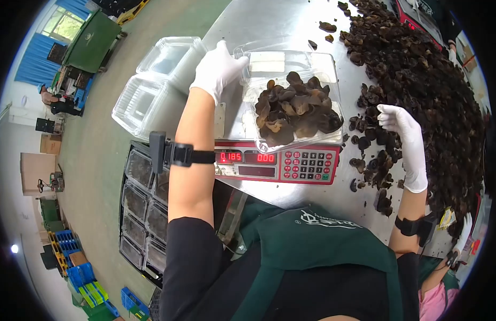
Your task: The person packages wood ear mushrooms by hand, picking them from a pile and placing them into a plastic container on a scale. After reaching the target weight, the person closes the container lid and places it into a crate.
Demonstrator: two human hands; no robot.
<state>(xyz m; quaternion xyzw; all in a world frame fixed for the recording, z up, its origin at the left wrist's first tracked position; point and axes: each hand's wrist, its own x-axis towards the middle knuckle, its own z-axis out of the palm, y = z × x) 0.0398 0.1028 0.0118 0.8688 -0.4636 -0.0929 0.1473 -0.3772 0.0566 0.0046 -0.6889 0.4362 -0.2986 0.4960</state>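
Observation:
My left hand [218, 69], in a white glove, is beside the left edge of a clear plastic clamshell box [331, 67]. Its thumb and index finger are spread, with the thumb close to the box's lid; the other fingers are partly hidden. A heap of dark brown wood ear mushrooms [296, 109] fills the near half of that box, which rests on a red-framed weighing scale [277, 174] reading 0.185. My right hand [402, 125], also gloved, hovers over loose mushrooms [374, 142] right of the scale, fingers loosely bent and slightly apart, nothing visible in them.
Stacked clear boxes [151, 104] stand left of my left arm. Below them, a dark crate [125, 214] holds several lidded boxes. A large mushroom pile [419, 80] covers the metal table's [248, 24] right side. Another person's gloved hand [464, 232] is at the lower right; a second scale [414, 24] stands far right.

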